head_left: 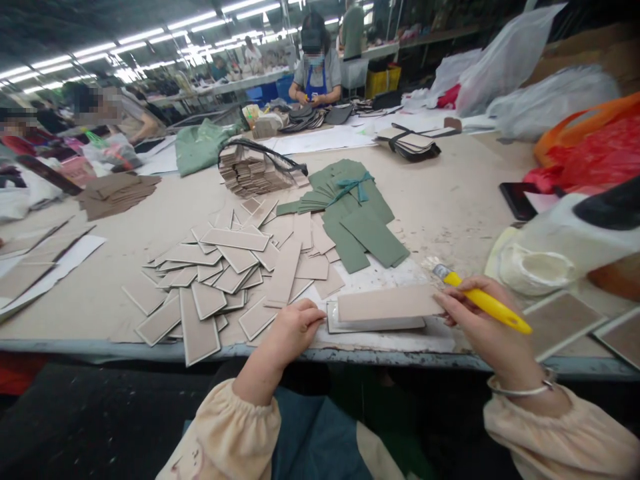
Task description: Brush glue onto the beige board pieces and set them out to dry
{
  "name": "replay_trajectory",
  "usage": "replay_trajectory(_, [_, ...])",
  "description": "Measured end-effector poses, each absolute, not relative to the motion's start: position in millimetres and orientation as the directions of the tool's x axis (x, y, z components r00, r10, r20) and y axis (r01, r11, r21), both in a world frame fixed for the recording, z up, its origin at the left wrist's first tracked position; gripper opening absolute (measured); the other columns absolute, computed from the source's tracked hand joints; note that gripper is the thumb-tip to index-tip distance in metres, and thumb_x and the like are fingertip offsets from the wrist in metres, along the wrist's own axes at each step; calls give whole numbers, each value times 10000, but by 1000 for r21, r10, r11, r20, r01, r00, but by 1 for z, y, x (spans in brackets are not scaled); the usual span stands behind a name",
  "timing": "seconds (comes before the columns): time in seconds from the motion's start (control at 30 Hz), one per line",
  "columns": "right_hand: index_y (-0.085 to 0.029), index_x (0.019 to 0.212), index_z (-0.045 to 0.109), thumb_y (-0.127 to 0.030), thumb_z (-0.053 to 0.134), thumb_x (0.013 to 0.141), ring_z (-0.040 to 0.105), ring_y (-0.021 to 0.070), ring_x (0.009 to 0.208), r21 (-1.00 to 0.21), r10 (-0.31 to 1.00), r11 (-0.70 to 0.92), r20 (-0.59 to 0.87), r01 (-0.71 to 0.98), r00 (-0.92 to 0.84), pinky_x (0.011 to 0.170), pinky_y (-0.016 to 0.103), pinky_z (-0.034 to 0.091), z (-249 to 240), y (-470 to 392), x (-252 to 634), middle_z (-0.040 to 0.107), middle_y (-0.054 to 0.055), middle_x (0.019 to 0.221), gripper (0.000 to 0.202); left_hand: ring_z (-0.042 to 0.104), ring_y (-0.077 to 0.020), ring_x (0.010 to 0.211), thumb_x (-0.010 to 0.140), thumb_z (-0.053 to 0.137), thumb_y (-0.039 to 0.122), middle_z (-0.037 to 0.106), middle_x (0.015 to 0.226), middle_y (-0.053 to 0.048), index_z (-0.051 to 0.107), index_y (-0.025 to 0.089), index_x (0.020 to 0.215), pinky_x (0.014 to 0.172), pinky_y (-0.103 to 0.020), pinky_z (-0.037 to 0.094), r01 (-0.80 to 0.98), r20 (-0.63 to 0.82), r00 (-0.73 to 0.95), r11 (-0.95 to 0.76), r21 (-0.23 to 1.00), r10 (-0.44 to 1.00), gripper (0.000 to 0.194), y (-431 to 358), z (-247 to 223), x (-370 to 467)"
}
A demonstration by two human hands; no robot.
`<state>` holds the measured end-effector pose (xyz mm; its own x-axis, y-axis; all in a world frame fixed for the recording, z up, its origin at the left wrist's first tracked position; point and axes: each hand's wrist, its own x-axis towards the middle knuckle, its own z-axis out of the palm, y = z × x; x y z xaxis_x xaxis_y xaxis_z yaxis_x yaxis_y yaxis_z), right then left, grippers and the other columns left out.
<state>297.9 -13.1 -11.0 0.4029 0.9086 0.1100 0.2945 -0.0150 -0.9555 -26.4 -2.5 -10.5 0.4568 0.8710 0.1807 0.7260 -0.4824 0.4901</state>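
My right hand [493, 327] is closed around a yellow-handled paintbrush [493, 308], its bristles pointing up and left. The same hand's thumb and fingers pinch the right end of a beige rectangular strip [385, 302]. That strip lies over a second panel [357, 327] with a dark edge and a wet-looking left end; the two are slightly offset. My left hand [293, 330] has its fingers pinched together at this panel's left corner. Just left is a loose pile of beige panels with pale borders [200, 253]. Green pieces [357, 233] lie fanned beyond the strip, some tied with a teal band.
At right stands a whitish, smeared plastic container [545, 270], with a dark phone [519, 201] and red and orange bags [595, 147] behind it. A strapped beige stack [255, 170] sits further back. Across the table a co-worker [316, 67] handles dark pieces.
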Motion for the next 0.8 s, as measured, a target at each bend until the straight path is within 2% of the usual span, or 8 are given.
replay_trajectory(0.23, [-222, 866, 531, -446, 762, 680, 609, 125, 466, -951, 928, -51, 67, 304, 366, 411, 226, 529, -15, -14, 286, 670, 9, 776, 371, 646, -153, 792, 866, 543, 153, 694, 850, -50, 740, 202, 932, 740, -235, 500, 720, 92, 557, -535, 441, 826, 214, -3, -18, -22])
replay_trajectory(0.8, [-230, 857, 562, -434, 734, 712, 640, 155, 491, -904, 941, -39, 110, 426, 320, 436, 248, 537, -28, -13, 284, 678, 12, 768, 303, 630, -152, 786, 854, 514, 116, 677, 819, -45, 741, 209, 874, 733, -235, 491, 720, 79, 592, -570, 396, 802, 246, -2, -18, -22])
